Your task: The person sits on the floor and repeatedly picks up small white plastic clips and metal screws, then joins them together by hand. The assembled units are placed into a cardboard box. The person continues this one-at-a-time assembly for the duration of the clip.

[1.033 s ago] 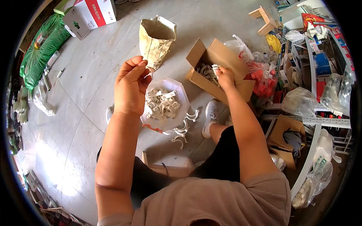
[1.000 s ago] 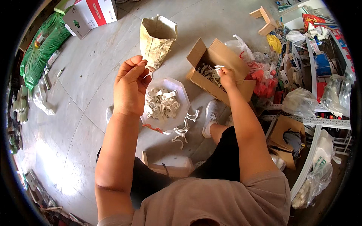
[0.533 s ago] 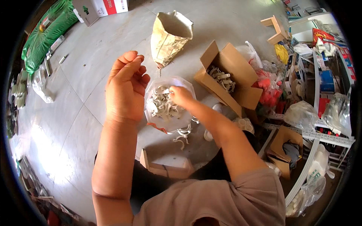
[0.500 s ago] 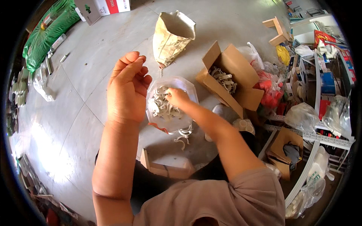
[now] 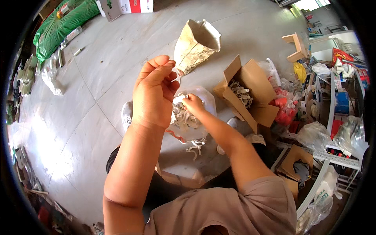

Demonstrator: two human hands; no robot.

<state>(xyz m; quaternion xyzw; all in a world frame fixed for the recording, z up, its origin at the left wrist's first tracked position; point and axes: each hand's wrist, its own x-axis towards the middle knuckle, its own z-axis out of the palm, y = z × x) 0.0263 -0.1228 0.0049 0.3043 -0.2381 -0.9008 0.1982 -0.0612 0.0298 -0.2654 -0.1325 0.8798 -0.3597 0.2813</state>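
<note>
My left hand (image 5: 156,92) is raised high, its thumb pressed against the curled fingers; whatever may be between them I cannot make out. Below and to the right, my right hand (image 5: 194,105) pinches a white plastic pipe clip (image 5: 179,99) over a translucent tub (image 5: 207,102). Many white curved clips (image 5: 188,120) are heaped inside the tub, and my left hand and wrist hide part of its left side. A few loose clips (image 5: 194,151) lie on the floor by the near edge of the tub.
An open cardboard box (image 5: 261,84) with more clips stands right of the tub. Beyond it is a worn, open-topped sack (image 5: 194,49). Metal shelving (image 5: 333,154) with bags lines the right side; a small wooden stool (image 5: 295,47) stands farther back. Green sacking (image 5: 53,41) lies far left.
The view has shifted, so the tub, box and sack appear farther right and lower. My right hand has lifted a clip slightly at the heap; my left hand keeps its pinch.
</note>
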